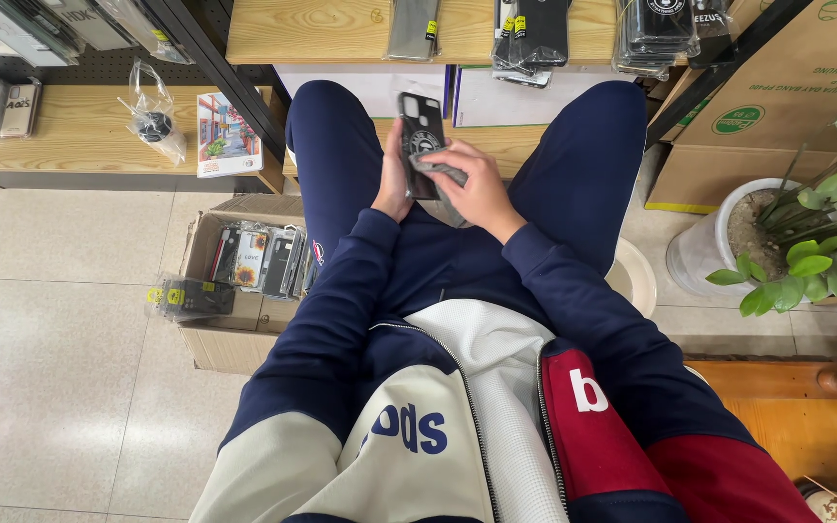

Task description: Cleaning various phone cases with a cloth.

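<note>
I sit with my knees apart in dark blue trousers. My left hand [392,180] holds a black phone case [420,134] upright between my knees, its back with a round white design facing me. My right hand [475,184] presses a grey cloth [441,174] against the lower part of the case. Both hands are close together above my lap.
A cardboard box [207,334] of packaged phone cases stands on the tiled floor at my left. Wooden shelves [341,34] ahead carry more wrapped cases. A potted plant [825,242] and large cartons [777,107] stand at right. A white stool edge [639,276] shows under me.
</note>
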